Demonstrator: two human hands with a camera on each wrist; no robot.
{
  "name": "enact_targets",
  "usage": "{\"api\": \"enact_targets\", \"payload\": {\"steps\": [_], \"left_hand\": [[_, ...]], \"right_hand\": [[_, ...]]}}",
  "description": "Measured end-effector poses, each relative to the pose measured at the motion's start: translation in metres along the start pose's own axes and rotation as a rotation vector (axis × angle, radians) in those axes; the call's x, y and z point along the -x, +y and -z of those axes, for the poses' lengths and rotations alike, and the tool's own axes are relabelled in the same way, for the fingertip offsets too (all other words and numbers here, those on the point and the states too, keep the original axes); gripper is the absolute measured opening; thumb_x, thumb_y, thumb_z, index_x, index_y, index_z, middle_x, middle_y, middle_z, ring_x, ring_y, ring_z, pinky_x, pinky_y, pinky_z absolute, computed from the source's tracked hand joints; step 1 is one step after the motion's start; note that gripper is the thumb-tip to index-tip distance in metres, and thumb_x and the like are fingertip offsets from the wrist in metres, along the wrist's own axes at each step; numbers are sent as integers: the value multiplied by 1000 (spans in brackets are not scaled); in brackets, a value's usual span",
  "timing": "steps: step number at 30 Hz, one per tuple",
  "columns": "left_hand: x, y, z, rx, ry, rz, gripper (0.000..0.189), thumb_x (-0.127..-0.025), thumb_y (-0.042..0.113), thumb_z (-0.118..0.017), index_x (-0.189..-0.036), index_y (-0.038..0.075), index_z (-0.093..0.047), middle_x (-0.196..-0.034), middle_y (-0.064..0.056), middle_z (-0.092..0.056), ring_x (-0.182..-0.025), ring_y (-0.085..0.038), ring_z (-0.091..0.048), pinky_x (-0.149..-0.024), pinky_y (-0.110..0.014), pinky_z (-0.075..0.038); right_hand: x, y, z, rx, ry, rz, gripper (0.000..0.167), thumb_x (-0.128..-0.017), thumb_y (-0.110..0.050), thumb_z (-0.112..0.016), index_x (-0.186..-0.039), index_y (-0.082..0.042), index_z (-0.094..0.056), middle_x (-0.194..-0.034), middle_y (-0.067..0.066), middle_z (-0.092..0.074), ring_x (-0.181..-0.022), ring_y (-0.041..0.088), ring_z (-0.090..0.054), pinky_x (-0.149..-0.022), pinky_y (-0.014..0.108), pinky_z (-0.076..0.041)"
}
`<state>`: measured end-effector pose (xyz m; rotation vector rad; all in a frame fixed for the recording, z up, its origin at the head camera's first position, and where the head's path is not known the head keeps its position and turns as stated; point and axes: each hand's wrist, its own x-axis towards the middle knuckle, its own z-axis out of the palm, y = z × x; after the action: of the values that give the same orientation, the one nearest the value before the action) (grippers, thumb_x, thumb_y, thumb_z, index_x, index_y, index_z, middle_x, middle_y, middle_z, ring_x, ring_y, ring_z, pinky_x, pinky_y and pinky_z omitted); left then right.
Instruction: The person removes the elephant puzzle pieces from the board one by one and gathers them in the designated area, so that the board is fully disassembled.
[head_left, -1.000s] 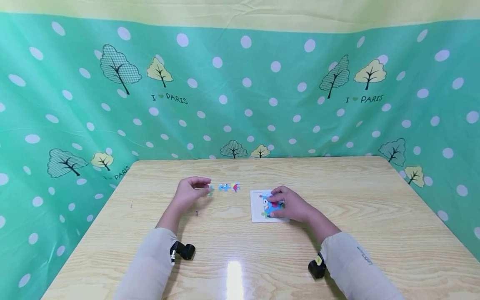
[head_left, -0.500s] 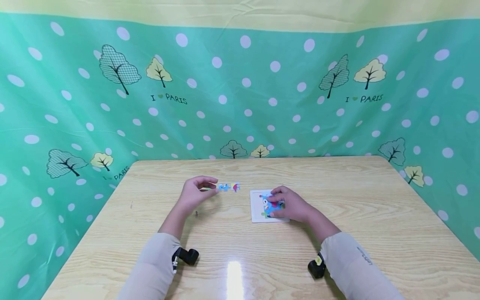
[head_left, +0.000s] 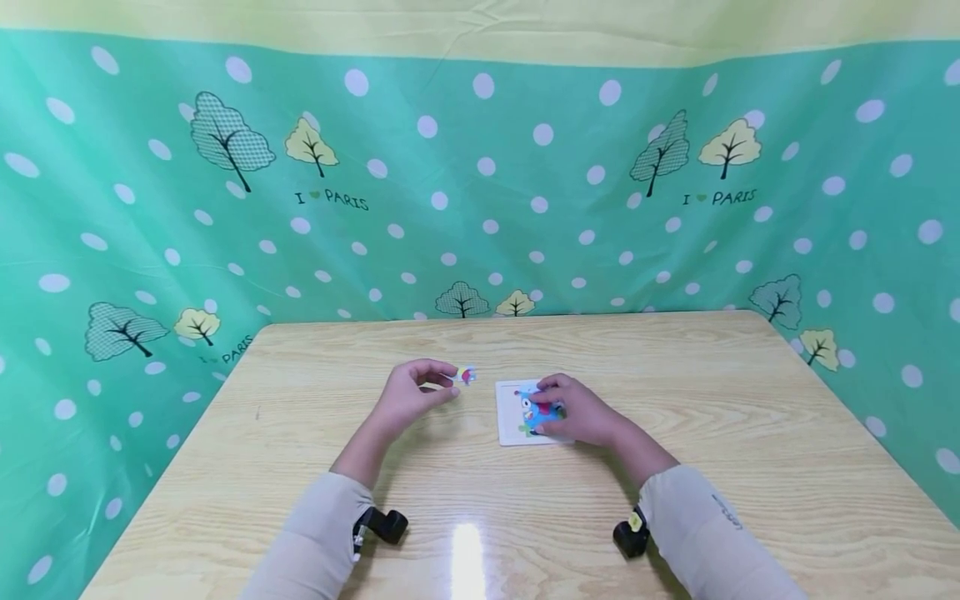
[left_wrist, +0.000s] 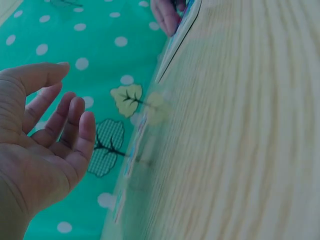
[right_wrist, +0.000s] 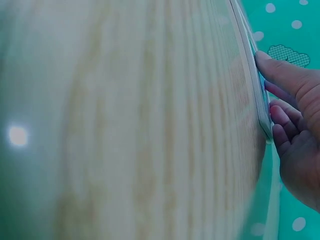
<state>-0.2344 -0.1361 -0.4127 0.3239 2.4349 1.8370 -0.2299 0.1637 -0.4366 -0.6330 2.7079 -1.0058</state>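
Note:
My left hand [head_left: 415, 397] hovers over the table, beside and partly over a small row of loose puzzle pieces. One piece with yellow and red [head_left: 467, 375] shows past its fingertips; the others are hidden under the hand in the head view. In the left wrist view the fingers are loosely bent with nothing between them, and thin puzzle pieces [left_wrist: 134, 152] lie flat on the table beyond. My right hand [head_left: 581, 410] rests with its fingertips on a white-framed puzzle board [head_left: 508, 429]. Its fingers partly cover the blue picture pieces [head_left: 527, 406] in the board.
The light wooden table [head_left: 480, 483] extends in front of both arms. A green dotted curtain [head_left: 480, 192] hangs behind the table's far edge. Black wrist cameras [head_left: 392, 527] are strapped at the sleeves.
My left hand has moved to the right along the row, covering more of the loose pieces. The right hand stays on the puzzle board. The head view has shifted slightly.

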Motion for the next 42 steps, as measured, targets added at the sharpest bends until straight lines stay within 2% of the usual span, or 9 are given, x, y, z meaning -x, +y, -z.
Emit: {"api": "enact_targets", "payload": {"steps": [5,11,15,21,30,38,42], "left_hand": [[1,4,-10,18,-37,-7,34,-83,4,-75,-115,-3,-66,-114,-20,-66,-96,-22,-63,-78,-30,-55],[0,7,-19,23,-63,-20,33,-82,3,-76,-113,-2,-67,-116,-21,-64,-97,-22,-63,-81,-31,-55],[0,10,-26,20,-93,-21,33,-82,3,-75,-114,-2,-67,-116,-21,-64,-97,-21,-62,-83,-32,-54],[2,14,-37,15,-145,-9,35,-81,6,-77,-114,-2,-67,-111,-19,-65,-94,-20,-62,-80,-30,-54],[-5,14,-50,-5,-198,-8,33,-82,10,-78,-112,0,-69,-107,-20,-65,-93,-22,-62,-76,-29,-53],[-15,13,-59,-117,-224,-16,29,-82,13,-78,-110,7,-72,-107,-12,-67,-95,-17,-60,-76,-31,-49],[-20,15,-63,-136,-245,12,28,-81,13,-78,-108,9,-73,-107,-11,-67,-95,-18,-60,-73,-31,-51]], "right_hand": [[0,-2,1,-23,15,-46,47,-82,-17,-80,-127,-10,-66,-138,8,-48,-131,33,-43,-108,48,-36],[-2,-2,0,-77,42,-114,47,-80,-16,-82,-125,-12,-68,-137,3,-49,-131,29,-43,-108,45,-36],[-3,-2,1,-124,62,-121,49,-78,-11,-83,-124,-13,-68,-134,3,-52,-129,30,-45,-108,46,-36],[-1,0,8,-172,95,-128,45,-77,-3,-81,-119,-14,-70,-128,4,-57,-118,26,-52,-103,44,-43],[3,4,14,-151,95,-128,41,-79,-7,-80,-118,-12,-70,-124,4,-58,-111,24,-54,-99,43,-45],[2,6,16,-91,35,-104,51,-77,-17,-84,-124,-8,-67,-131,8,-56,-122,30,-51,-104,46,-40],[1,6,16,-74,27,-99,56,-78,-22,-84,-128,-5,-64,-132,10,-56,-124,32,-49,-105,47,-40]]}}
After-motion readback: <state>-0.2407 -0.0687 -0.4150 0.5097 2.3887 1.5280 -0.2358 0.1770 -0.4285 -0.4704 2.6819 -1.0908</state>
